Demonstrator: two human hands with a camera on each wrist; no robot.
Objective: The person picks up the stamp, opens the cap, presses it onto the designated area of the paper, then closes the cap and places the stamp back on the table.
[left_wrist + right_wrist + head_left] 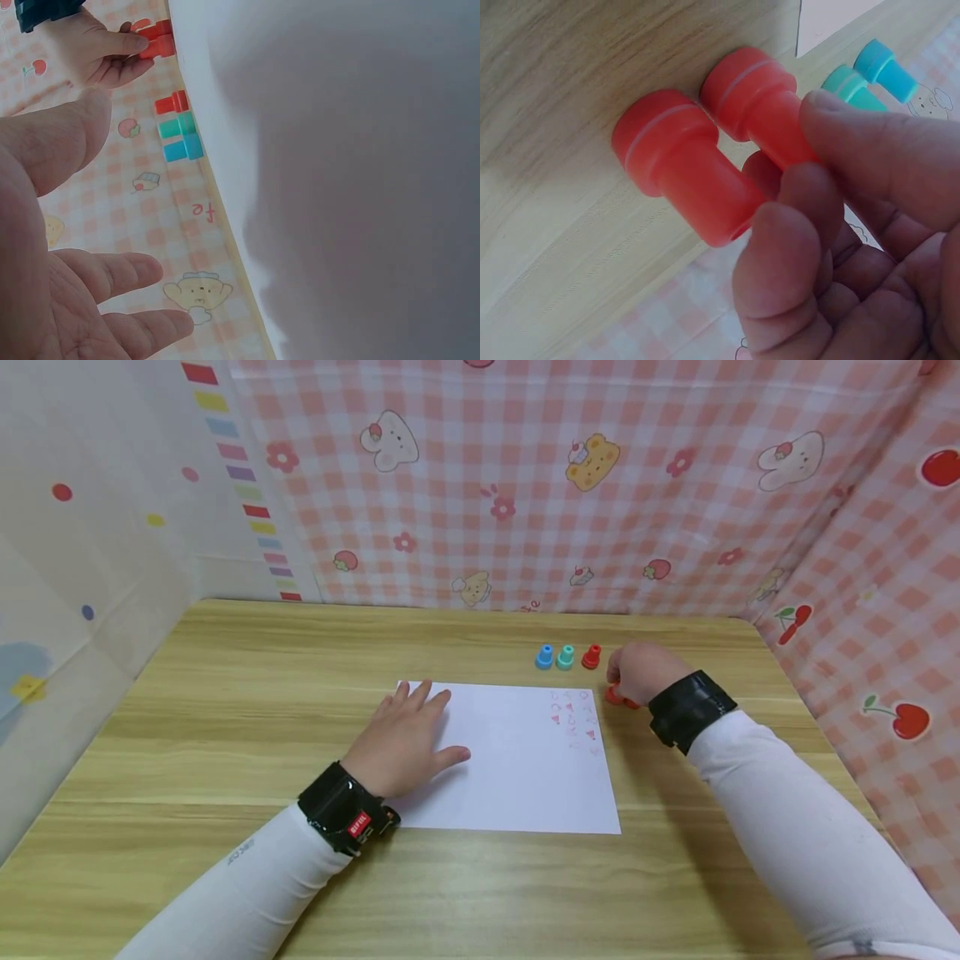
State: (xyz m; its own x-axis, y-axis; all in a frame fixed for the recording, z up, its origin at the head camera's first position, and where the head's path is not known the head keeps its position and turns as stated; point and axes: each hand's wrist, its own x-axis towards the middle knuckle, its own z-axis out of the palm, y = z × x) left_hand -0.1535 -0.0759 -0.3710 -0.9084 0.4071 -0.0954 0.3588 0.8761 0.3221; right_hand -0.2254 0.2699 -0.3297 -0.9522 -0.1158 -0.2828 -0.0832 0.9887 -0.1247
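A: Over to the desk [480,893], and the right hand [651,674] is at work near the far right corner! Thumb and fingers clamp on a red stamp [761,105].

B: And a second red stamp [679,161] sits right beside it, at the fingertips. Is the held one off the desk?

A: Can't tell from here. What about the left hand [397,743]?

B: Palm down, fingers spread well apart, over the left part of the white paper [517,777]. Whether it presses, I can't say. It grips nothing.

A: That paper lies in the middle of the desk, small red marks [573,718] towards its far right corner.

B: And look along the far edge, right of its middle: a blue stamp [544,657], a green stamp [566,657], a third red stamp [591,657], all upright in a row!

A: With checked cloth [480,485] hanging behind that edge.
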